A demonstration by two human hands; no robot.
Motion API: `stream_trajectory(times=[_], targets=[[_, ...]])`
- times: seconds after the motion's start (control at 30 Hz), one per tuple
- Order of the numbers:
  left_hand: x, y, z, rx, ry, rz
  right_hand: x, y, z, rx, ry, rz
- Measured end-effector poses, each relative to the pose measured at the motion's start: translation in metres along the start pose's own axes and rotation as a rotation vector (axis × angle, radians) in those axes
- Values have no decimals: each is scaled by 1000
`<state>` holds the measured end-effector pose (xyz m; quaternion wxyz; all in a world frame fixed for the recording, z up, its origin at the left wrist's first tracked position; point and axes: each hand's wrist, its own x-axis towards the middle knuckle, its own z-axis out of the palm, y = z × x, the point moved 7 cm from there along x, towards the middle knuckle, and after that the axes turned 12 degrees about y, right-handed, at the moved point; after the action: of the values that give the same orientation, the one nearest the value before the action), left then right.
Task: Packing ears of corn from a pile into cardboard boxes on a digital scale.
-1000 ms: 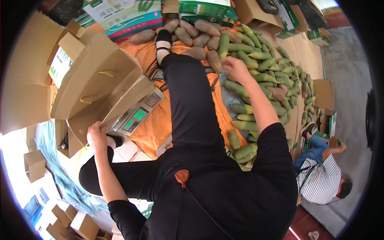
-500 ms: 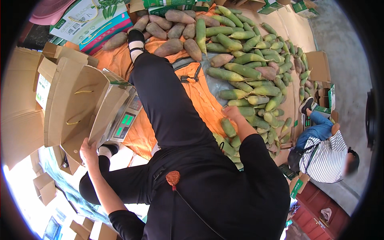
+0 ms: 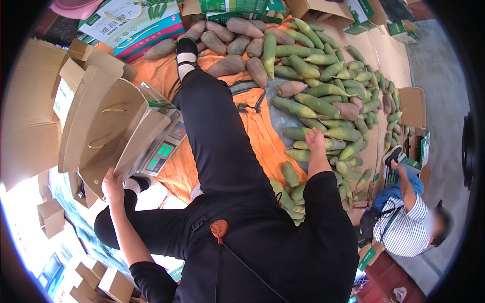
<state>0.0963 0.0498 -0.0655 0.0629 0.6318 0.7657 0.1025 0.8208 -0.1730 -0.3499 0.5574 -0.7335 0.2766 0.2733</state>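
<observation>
At the left, my left hand (image 3: 112, 188) is closed on the lower edge of an open cardboard box (image 3: 91, 118) with yellow cord handles. The box rests on a digital scale (image 3: 166, 149) with green lit displays. My right hand (image 3: 317, 142) is above the large heap of green radishes (image 3: 326, 91), fingers stretched out and apart, holding nothing. It is nearest to a long pale green radish (image 3: 331, 144). A shorter green radish (image 3: 290, 174) lies closer to my right arm.
Reddish radishes (image 3: 228, 65) lie beyond my outstretched leg on an orange cloth (image 3: 252, 121). Printed cartons (image 3: 134, 25) stand at the far left, and more boxes (image 3: 323, 12) at the back. A person in a striped top (image 3: 404, 227) sits at the right beside boxes.
My right hand has moved right and forward over the green radishes, its fingers spreading. My left hand keeps hold of the box. The view has shifted slightly; the other person's arm has moved.
</observation>
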Motion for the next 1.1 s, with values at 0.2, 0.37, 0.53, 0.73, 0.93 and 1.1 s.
stream_trajectory(times=[0.2, 0.37, 0.53, 0.73, 0.93, 1.1], targets=[[4, -6, 19, 38, -29, -2, 61, -11, -26, 362, 142, 120], [3, -2, 4, 110, -54, -15, 17, -50, -16, -139, 232, -325], [4, -1, 1, 87, -51, -8, -20, -104, 10, -22, 116, -365], [4, -10, 8, 68, -22, 11, -77, -150, 51, 107, 27, -402], [2, -3, 0, 115, -27, 29, -164, -155, 116, 150, -358, -410], [3, -4, 0, 119, 37, 62, -304, -156, 179, 10, -697, -532]])
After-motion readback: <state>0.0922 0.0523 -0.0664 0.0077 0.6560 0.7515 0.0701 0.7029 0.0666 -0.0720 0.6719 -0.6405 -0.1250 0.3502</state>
